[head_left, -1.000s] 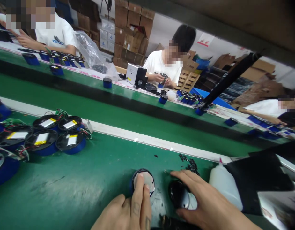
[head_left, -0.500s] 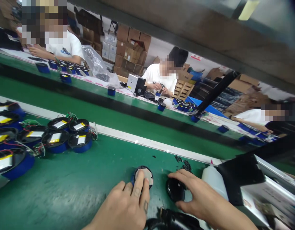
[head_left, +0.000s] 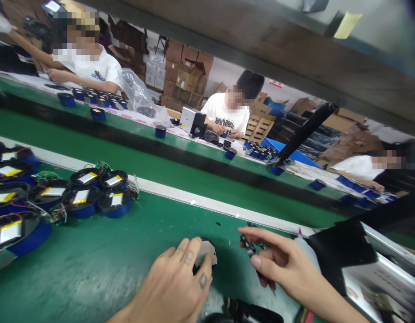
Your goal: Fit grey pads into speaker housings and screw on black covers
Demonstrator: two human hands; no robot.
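My left hand is closed around a small round housing, which sits on the green bench with a pale grey plate on top. The thumb and fingers hide most of its left side. To the right, my right hand pinches a round black cap between thumb and fingers. The cap is lifted off the bench and turned nearly edge-on, so its face is largely hidden. Small black pieces lie on the bench behind those fingers, partly covered.
Several blue round housings with batteries and wires crowd the left. A black corded tool lies at the front. At right are a translucent bottle and a black box. Co-workers sit beyond a green conveyor; a shelf hangs overhead.
My right hand has raised the black cap from the bench and tipped it on edge. My left hand's fingers have shifted from the plate's top to around the housing.
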